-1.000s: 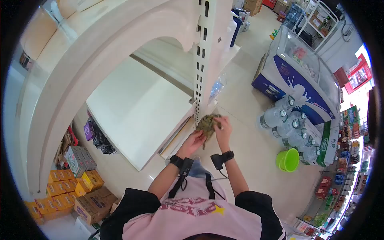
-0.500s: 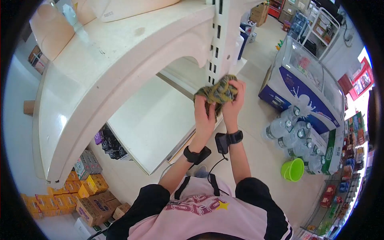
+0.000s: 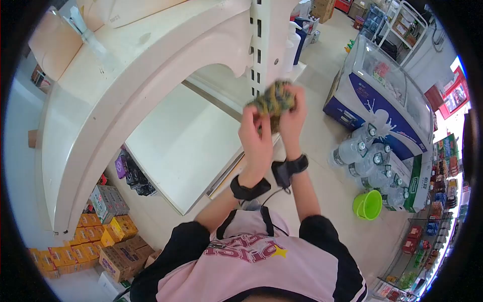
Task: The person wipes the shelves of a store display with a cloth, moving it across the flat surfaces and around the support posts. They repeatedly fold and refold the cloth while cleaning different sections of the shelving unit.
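A crumpled green-and-grey patterned cloth (image 3: 275,100) is bunched between my two hands, in front of the slotted white shelf upright (image 3: 255,48). My left hand (image 3: 255,133) grips its lower left part with thumb and fingers. On the right side, my right hand (image 3: 293,118) is closed round the other end. The cloth is slightly blurred, and its lower folds are partly hidden by my fingers. Below and to the left of my hands lies a white lower shelf board (image 3: 186,146). A curved white upper shelf (image 3: 115,65) arches over it.
At the right, several large water bottles (image 3: 352,151) stand by a blue-and-white chest freezer (image 3: 382,100), with a lime-green bucket (image 3: 367,205) in front. Yellow boxes (image 3: 63,255) and brown cartons (image 3: 123,259) are stacked lower left. White and dark pump bottles (image 3: 292,45) stand behind the upright.
Both hands have shifted slightly, and the cloth is more tightly bunched between them. The view has moved a little, with the shelf now further left and more of the pump bottles showing.
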Available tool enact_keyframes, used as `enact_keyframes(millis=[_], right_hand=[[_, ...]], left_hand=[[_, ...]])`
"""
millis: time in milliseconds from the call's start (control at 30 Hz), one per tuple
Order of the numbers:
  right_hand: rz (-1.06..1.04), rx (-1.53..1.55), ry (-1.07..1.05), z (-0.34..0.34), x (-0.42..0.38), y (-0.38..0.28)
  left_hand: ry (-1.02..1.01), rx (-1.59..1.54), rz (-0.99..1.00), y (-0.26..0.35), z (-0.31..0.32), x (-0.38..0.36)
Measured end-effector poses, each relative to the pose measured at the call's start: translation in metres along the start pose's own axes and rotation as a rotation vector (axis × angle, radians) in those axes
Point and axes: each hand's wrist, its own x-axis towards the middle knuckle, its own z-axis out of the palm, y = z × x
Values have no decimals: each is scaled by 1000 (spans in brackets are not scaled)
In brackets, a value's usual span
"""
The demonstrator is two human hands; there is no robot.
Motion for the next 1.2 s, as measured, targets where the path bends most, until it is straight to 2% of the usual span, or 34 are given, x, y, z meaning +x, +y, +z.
enact_keyframes(millis=[100, 233, 267, 300, 367, 433, 467, 533, 567, 633, 667, 700, 767, 833, 900, 1000, 1067, 1100, 1133, 1167, 1200], right_hand=[[-241, 70, -7, 7, 74, -49], [-454, 59, 8, 13, 100, -77], [-381, 66, 16, 11, 89, -70], [-335, 56, 41, 10, 74, -57], [-211, 32, 58, 10, 35, -29], [-43, 38, 28, 6, -15, 6], [37, 60, 9, 4, -40, 27], [220, 155, 32, 4, -88, 59], [221, 146, 35, 2, -102, 75], [417, 172, 54, 0, -137, 102], [570, 285, 76, -2, -152, 122], [568, 289, 79, -5, -156, 128], [646, 334, 85, -5, -150, 117], [614, 253, 38, -5, -126, 91], [334, 101, 9, -5, -102, 76], [168, 162, -7, -2, -44, 25], [5, 166, -23, 3, -3, -6], [-85, 123, -19, 6, 19, -22], [-174, 82, -13, 9, 37, -35], [-165, 77, -13, 11, 49, -41], [-205, 88, -6, 13, 58, -44]], left_hand=[[20, 3, 226, 68, 10, 42], [14, -87, 361, 89, 10, 61], [7, 67, 331, 82, 6, 57], [5, 70, 331, 71, 3, 49], [-82, 268, 256, 41, -7, 30], [-119, 323, 116, 12, -18, 9], [-130, 323, 114, -11, -25, -1], [-180, 551, 84, -60, -39, -22], [-187, 545, 80, -77, -38, -28], [-238, 642, 187, -97, -39, -44], [-328, 703, 126, -100, -36, -49], [-329, 706, 130, -102, -32, -53], [-288, 777, 343, -106, -24, -57], [-267, 745, 385, -104, -22, -53], [-136, 673, 418, -92, -26, -44], [9, 536, 394, -38, -17, -10], [118, 459, 565, -6, -10, 14], [120, 458, 560, 10, -6, 25], [151, 451, 655, 26, -4, 35], [177, 445, 744, 32, -3, 40], [169, 447, 732, 31, -2, 42]])
